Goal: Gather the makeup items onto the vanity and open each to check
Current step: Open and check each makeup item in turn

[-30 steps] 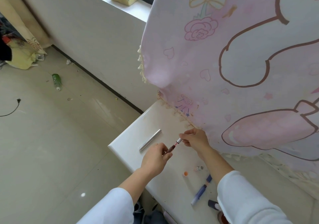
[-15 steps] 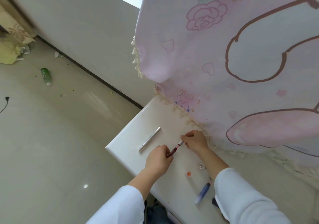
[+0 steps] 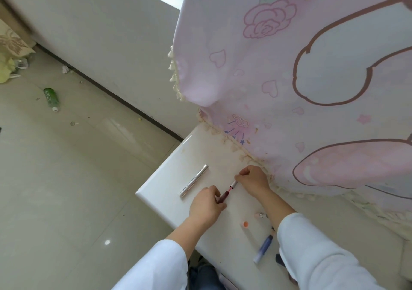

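Over the white vanity top (image 3: 169,178), my left hand (image 3: 206,206) grips the dark red tube of a lip gloss (image 3: 223,196). My right hand (image 3: 253,179) pinches its silver cap (image 3: 233,184), and a thin wand stem shows between cap and tube. A slim silver tube (image 3: 194,180) lies flat to the left of my hands. Near my right sleeve lie a small orange cap (image 3: 245,224), a small pale tube (image 3: 261,215) and a blue and white stick (image 3: 264,247). A dark item (image 3: 279,259) peeks from under the sleeve.
A pink cartoon-print cloth (image 3: 289,77) with a tasselled hem hangs over the back of the vanity. The vanity's left corner drops to a tiled floor, where a green bottle (image 3: 51,99) lies near the wall. A window sill runs along the top.
The camera has tilted and shifted a little. My hands stay on the lip gloss, with the cap drawn slightly away from the tube.
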The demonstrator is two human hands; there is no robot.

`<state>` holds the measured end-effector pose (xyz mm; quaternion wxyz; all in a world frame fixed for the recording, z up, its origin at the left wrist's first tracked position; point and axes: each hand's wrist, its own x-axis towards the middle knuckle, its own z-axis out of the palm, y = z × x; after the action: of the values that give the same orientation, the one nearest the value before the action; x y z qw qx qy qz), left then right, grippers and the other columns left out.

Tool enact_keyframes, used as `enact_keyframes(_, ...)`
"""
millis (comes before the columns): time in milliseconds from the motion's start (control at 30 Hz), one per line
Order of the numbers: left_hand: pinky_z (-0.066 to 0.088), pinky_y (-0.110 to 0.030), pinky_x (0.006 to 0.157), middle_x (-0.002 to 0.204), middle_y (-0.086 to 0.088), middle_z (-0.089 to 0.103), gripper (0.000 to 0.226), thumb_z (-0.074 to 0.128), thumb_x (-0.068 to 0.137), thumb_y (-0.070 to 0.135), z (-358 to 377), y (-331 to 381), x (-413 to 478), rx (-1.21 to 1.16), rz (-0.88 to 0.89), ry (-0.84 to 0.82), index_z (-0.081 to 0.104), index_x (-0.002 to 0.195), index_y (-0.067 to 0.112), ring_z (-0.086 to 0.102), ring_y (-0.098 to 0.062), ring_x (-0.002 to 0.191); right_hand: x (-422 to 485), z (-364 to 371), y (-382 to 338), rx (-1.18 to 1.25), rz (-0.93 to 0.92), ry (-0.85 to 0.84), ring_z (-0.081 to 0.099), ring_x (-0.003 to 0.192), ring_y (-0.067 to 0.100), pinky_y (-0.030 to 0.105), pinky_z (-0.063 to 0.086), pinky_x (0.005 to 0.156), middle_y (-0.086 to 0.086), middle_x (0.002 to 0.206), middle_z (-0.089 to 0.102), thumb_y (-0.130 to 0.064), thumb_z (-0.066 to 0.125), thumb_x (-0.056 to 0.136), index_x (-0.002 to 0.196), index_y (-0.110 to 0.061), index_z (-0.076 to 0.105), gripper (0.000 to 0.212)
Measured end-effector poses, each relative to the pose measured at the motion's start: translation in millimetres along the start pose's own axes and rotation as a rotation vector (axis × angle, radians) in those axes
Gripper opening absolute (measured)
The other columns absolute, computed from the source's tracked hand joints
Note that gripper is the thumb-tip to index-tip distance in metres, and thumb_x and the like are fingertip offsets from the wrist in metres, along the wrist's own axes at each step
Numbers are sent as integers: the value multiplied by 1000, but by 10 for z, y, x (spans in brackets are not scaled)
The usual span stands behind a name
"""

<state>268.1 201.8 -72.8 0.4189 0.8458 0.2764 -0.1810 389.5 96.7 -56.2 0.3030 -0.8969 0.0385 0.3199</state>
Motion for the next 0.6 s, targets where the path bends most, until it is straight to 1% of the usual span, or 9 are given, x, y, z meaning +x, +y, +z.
enact_keyframes(100, 42, -29, 70, 100, 0, 55, 33, 66, 80, 33, -34, -1, -5, -13, -22, -23, 56, 108, 17, 52, -18, 89, -18, -14, -8, 2, -1, 7, 54, 82, 17, 27, 40, 66, -2, 83, 57, -16, 66, 82, 90, -9, 61, 11)
enact_keyframes(233, 44, -29, 65, 102, 3, 54, 35, 63, 83, 39, -145, 16, -15, -29, -31, -22, 55, 110, 19, 55, -18, 86, -17, -23, -44, -17, -13, 19, 54, 83, 17, 28, 40, 71, -2, 84, 57, -16, 66, 81, 81, -13, 57, 10)
enact_keyframes(267, 44, -28, 65, 103, 3, 55, 34, 62, 84, 40, -186, 22, -19, -27, -19, -3, 55, 110, 19, 56, -18, 87, -15, -24, -65, -22, -23, 22, 54, 82, 17, 28, 39, 71, -2, 83, 57, -15, 66, 81, 76, -14, 55, 12)
enact_keyframes(333, 42, -26, 72, 107, 3, 57, 32, 61, 85, 39, -273, 17, -15, -27, 8, 69, 56, 110, 19, 56, -16, 94, -12, -21, -133, -28, -43, 30, 54, 82, 18, 27, 40, 70, -1, 81, 57, -14, 67, 79, 68, -17, 51, 19)
enact_keyframes(433, 46, -30, 80, 111, 3, 54, 28, 60, 87, 33, -394, -59, 20, -68, 31, 203, 56, 110, 20, 54, -15, 98, -21, 25, -266, -25, -59, 33, 55, 82, 19, 28, 42, 71, -3, 77, 55, -14, 67, 78, 66, -17, 51, 20)
enact_keyframes(500, 44, -28, 80, 115, 4, 49, 30, 59, 87, 31, -465, -143, 42, -63, 23, 274, 53, 115, 21, 48, -14, 109, -29, 97, -340, -71, -75, 21, 57, 87, 20, 29, 44, 76, -3, 84, 56, -16, 65, 79, 78, -14, 60, 6)
enact_keyframes(533, 43, -28, 80, 117, 4, 47, 33, 60, 87, 32, -492, -193, 47, -42, 7, 297, 52, 118, 22, 42, -14, 114, -38, 146, -367, -102, -84, 7, 58, 93, 22, 29, 46, 79, -1, 91, 57, -18, 64, 81, 89, -12, 64, 10)
enact_keyframes(567, 43, -28, 81, 118, 4, 45, 36, 60, 87, 34, -510, -249, 52, -17, -12, 309, 50, 119, 22, 38, -14, 117, -46, 199, -389, -131, -96, -12, 59, 99, 23, 29, 46, 82, 2, 100, 58, -20, 61, 84, 101, -11, 65, 20)
enact_keyframes(600, 43, -29, 82, 119, 3, 44, 38, 61, 86, 35, -520, -304, 55, 7, -31, 309, 49, 120, 22, 35, -15, 118, -62, 250, -415, -165, -104, -35, 58, 106, 24, 29, 46, 86, 5, 110, 58, -21, 59, 86, 112, -12, 63, 28)
